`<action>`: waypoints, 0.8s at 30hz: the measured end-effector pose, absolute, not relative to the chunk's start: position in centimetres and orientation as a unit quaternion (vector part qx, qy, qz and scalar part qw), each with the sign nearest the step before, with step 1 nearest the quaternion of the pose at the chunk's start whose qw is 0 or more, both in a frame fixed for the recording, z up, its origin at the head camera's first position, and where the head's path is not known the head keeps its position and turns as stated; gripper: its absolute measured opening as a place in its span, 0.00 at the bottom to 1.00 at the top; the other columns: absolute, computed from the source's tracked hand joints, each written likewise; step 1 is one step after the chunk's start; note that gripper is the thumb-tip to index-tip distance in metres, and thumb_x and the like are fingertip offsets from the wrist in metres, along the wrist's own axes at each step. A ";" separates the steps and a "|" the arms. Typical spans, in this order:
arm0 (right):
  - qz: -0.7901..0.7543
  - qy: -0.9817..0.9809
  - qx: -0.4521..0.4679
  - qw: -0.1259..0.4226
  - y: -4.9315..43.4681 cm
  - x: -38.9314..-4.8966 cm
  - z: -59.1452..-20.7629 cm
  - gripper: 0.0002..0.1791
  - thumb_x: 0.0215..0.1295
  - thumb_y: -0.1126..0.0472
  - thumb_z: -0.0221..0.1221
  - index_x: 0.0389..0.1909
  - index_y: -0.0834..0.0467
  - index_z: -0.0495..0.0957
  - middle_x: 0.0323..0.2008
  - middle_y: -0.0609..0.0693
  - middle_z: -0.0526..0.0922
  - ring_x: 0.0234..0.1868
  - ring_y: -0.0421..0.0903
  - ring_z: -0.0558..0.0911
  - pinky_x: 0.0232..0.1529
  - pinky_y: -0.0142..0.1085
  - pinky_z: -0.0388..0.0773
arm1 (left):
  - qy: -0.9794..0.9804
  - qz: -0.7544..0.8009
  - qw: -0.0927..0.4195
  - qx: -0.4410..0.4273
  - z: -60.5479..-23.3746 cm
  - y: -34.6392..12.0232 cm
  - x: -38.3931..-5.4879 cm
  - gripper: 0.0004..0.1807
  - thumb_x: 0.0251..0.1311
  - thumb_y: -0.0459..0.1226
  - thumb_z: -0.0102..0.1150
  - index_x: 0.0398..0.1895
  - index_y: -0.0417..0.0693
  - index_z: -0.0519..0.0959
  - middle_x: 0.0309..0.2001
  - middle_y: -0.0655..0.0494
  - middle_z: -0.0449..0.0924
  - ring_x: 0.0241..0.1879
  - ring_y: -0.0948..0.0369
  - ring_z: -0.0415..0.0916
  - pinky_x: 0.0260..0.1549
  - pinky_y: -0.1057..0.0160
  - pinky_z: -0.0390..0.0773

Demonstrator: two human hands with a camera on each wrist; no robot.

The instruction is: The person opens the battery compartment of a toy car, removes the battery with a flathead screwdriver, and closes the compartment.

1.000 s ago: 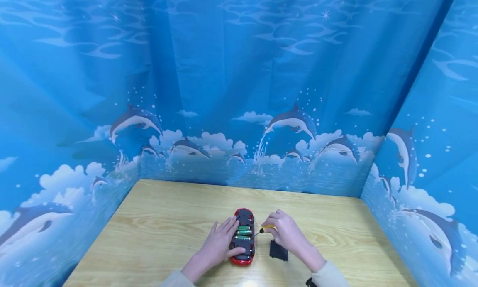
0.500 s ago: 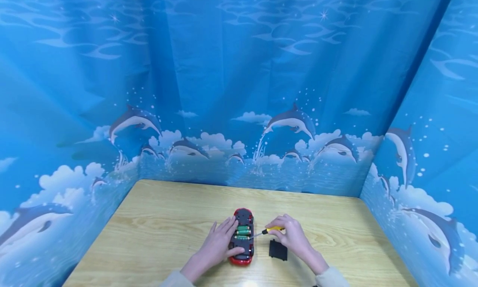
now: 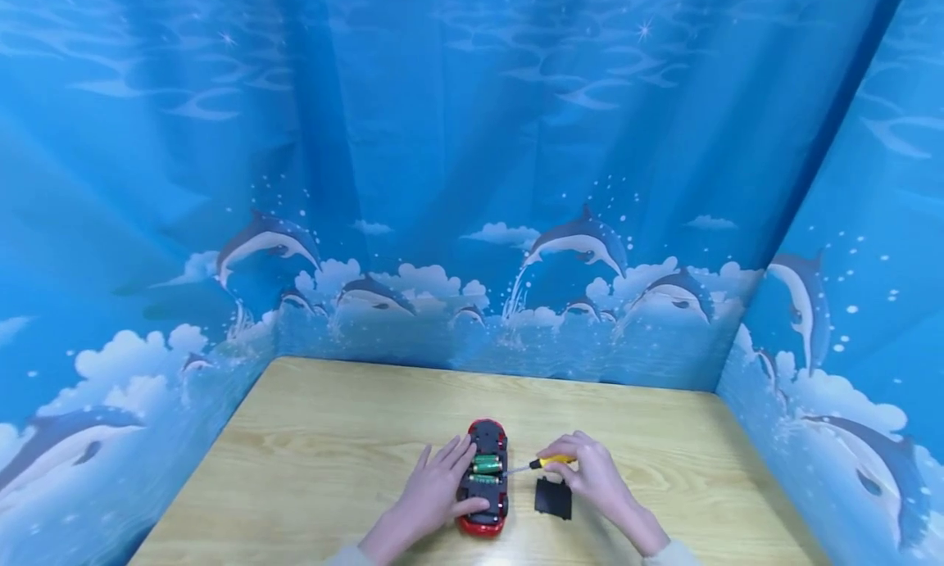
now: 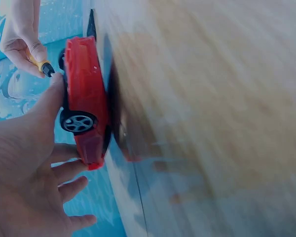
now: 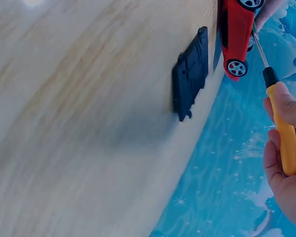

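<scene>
A blue curtain (image 3: 413, 140) printed with dolphins and clouds rises beyond the left, far and right edges of the wooden table (image 3: 332, 418). A pale sleeve (image 3: 348, 557) enters from the near side, and from it the left hand (image 3: 435, 486) reaches to the toy car. Its fingers are spread, some resting against the car's left side, while the thumb lies across the near part of the underside.

The red toy car (image 3: 484, 495) is upside down on the table, about midway between the left and right edges, its length pointing toward the far edge. Its black underside faces up with the battery compartment uncovered; 3 green batteries (image 3: 487, 468) lie in it, side by side. From the right, the yellow-handled screwdriver (image 3: 551, 463) points at the compartment, its tip by the right end of the nearest battery; whether the 2 touch, I cannot tell.

The black cover (image 3: 553, 499) lies flat on the table, to the right of the car and apart from it. The right hand (image 3: 596, 473), past the cover toward the table's right edge, pinches the screwdriver's handle between thumb and fingers.
</scene>
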State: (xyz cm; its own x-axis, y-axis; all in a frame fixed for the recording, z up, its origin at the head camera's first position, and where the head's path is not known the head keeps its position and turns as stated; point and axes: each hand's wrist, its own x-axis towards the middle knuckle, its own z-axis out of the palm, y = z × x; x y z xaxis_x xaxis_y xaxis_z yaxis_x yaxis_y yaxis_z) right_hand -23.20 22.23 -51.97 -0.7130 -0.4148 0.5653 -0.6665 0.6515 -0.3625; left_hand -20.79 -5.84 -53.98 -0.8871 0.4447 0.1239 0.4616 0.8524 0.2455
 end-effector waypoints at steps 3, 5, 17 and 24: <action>0.263 -0.875 0.335 0.232 22.3 -22.9 -51.3 0.13 0.46 0.68 0.76 0.35 0.53 0.89 0.32 0.42 0.89 0.33 0.39 0.82 0.34 0.32 0.83 | -0.962 -0.137 0.032 -0.236 -53.7 -5.9 -20.6 0.52 0.56 0.70 0.56 0.74 0.44 0.68 0.75 0.46 0.63 0.74 0.47 0.61 0.69 0.35 0.62; 0.252 -0.871 0.348 0.236 22.1 -22.7 -51.1 0.13 0.46 0.69 0.76 0.35 0.53 0.89 0.33 0.42 0.89 0.33 0.39 0.81 0.34 0.31 0.82 | -0.961 -0.137 0.031 -0.237 -53.5 -5.9 -20.5 0.51 0.56 0.69 0.57 0.74 0.44 0.68 0.75 0.46 0.63 0.74 0.47 0.61 0.69 0.34 0.62; 0.158 -0.893 0.378 0.188 20.0 -22.9 -48.1 0.11 0.48 0.69 0.75 0.33 0.54 0.89 0.31 0.43 0.86 0.34 0.40 0.78 0.34 0.31 0.81 | -0.962 -0.144 0.037 -0.229 -53.5 -5.5 -20.5 0.52 0.55 0.70 0.57 0.73 0.42 0.69 0.74 0.45 0.65 0.73 0.46 0.62 0.69 0.34 0.62; 0.081 -0.899 0.391 0.180 17.7 -22.3 -46.3 0.10 0.48 0.71 0.74 0.30 0.55 0.89 0.29 0.44 0.85 0.30 0.39 0.74 0.31 0.29 0.77 | -0.963 -0.143 0.047 -0.224 -53.5 -5.4 -20.3 0.51 0.55 0.69 0.59 0.72 0.42 0.70 0.74 0.45 0.66 0.73 0.46 0.63 0.68 0.34 0.63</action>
State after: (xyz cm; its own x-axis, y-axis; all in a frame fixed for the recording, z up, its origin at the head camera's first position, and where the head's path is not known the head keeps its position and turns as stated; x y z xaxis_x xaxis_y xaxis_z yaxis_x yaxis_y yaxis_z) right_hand -22.30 17.72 -46.29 -0.6285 -0.6741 0.3881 -0.7329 0.6804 -0.0050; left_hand -20.35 -5.35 -53.54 -0.8952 0.4175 0.1557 0.4447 0.8586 0.2549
